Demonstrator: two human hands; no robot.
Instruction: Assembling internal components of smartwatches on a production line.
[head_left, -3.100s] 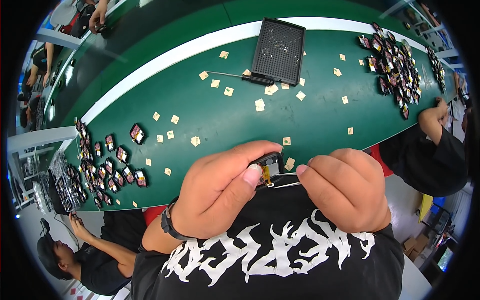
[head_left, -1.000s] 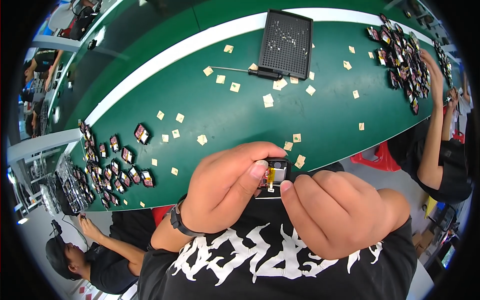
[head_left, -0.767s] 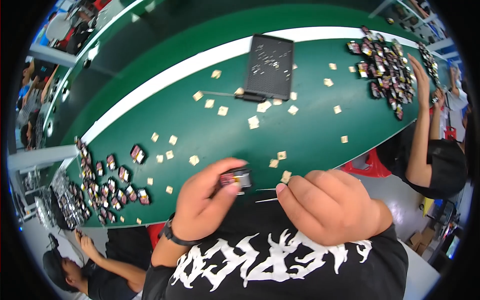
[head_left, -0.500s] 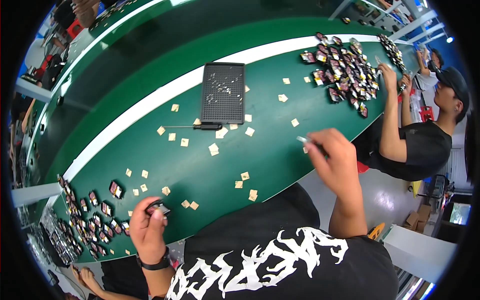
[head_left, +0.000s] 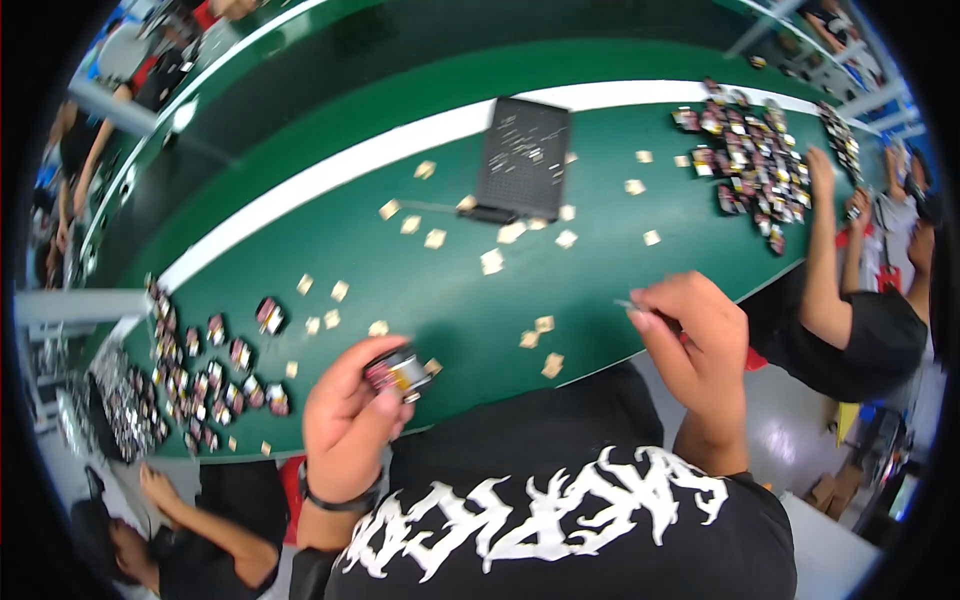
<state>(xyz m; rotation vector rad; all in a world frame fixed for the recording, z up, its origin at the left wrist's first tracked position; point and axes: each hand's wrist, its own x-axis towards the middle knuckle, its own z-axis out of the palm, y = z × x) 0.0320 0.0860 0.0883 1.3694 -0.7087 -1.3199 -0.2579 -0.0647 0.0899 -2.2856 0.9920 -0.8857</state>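
My left hand (head_left: 345, 425) is closed round a small black assembly (head_left: 399, 373) with pinkish, yellow and silver parts, held above the near edge of the green table. My right hand (head_left: 697, 335) pinches a small, thin, light-coloured piece (head_left: 626, 304) between thumb and fingertips, over the table to the right. Blur hides exactly what that piece is. The two hands are well apart. Cream-coloured paper-like squares (head_left: 435, 239) lie scattered on the table (head_left: 460, 335) between and beyond them.
Toward the far side lies a black perforated tray (head_left: 545, 190) with small shiny bits, a screwdriver (head_left: 494, 214) against its near edge. Similar assemblies form a left group (head_left: 240, 354) and a far-right pile (head_left: 750, 150). Co-workers sit at right (head_left: 850, 310) and lower left (head_left: 225, 530).
My left hand has moved right and turned the assembly, showing more of its face. My right hand still pinches the thin piece. The whole view has shifted and tilted.
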